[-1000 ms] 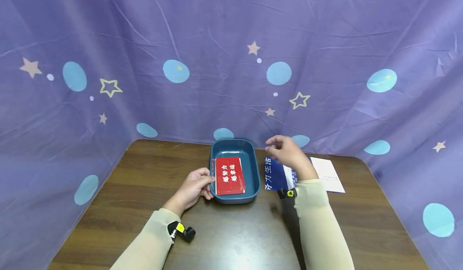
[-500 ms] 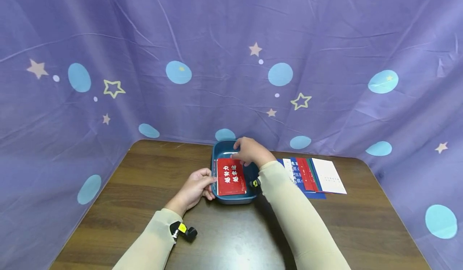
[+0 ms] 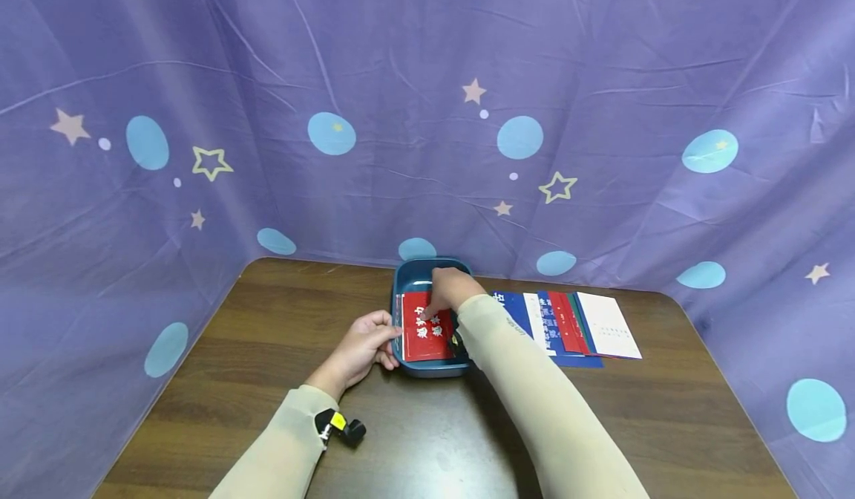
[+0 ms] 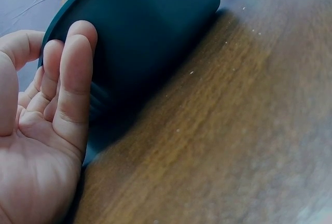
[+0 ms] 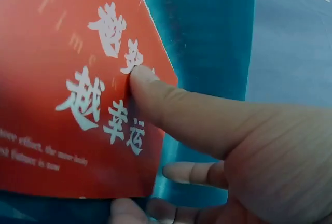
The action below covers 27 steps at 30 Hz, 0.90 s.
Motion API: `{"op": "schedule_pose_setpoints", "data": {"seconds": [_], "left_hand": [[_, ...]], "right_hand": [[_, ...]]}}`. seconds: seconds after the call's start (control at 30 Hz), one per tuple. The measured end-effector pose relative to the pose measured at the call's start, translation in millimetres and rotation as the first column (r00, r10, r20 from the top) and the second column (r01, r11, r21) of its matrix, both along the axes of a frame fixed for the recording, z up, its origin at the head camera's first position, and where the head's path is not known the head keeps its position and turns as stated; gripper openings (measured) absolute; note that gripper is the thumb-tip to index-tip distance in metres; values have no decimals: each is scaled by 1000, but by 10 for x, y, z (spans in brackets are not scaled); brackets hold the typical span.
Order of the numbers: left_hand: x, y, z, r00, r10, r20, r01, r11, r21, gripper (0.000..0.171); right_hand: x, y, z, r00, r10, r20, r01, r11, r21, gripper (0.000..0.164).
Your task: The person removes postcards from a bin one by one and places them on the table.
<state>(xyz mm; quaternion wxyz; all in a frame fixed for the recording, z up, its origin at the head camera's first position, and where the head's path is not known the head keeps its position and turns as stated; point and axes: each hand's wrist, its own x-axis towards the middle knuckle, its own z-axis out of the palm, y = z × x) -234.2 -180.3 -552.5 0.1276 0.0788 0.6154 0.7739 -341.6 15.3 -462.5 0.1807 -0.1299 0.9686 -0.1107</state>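
A teal, deep rectangular tray (image 3: 434,372) stands on the wooden table, and a red card (image 3: 421,349) with white Chinese characters lies in it. My left hand (image 3: 362,341) grips the tray's near left side, thumb over the rim. In the left wrist view its fingers (image 4: 75,79) press along the outer wall. Reaching in from the right, my right hand (image 3: 451,291) pinches the red card's edge. The right wrist view has the thumb (image 5: 176,105) on the printed face and fingertips at the card's edge, partly hidden beneath it.
To the tray's right lies a fanned row of cards: a blue one (image 3: 513,310), a red one (image 3: 568,324) and a white one (image 3: 608,326) among them. A purple curtain (image 3: 414,76) with stars and blue ovals hangs behind the table (image 3: 287,313).
My right hand has moved left from above the fanned cards into the tray and taken hold of the red card. The left hand keeps its grip on the tray.
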Motion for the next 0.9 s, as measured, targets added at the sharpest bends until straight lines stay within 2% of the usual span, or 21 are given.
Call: {"op": "schedule_pose_setpoints", "data": {"seconds": [0.17,0.37,0.5,0.6,0.77,0.9], "left_hand": [[3,9,9,1000,8,-1,-8,1000,2,14],[0,10,9,1000,15,8,-15,1000,-3,15],[0,6,9,1000,15,6,-15,1000,-9,16],[3,3,11,1000,16,2,-16,1000,-9,16],[6,4,12,1000,19,3,-19,1000,-3,15],[5,8,11,1000,14,7,-14,1000,-3,15]], "right_hand": [[9,22,-13,1000,15,-11,-15,1000,-22,88],[-12,106,63,998,36,-44,-39,997,-65,63],[-42,218,149,999,31,-39,-37,986,-165,61],[-49,314,225,999,26,-44,-37,963,-267,55],[-5,493,342,996,-32,-85,-8,904,-427,35],[38,681,388,990,-72,-123,-7,838,-545,25]]}}
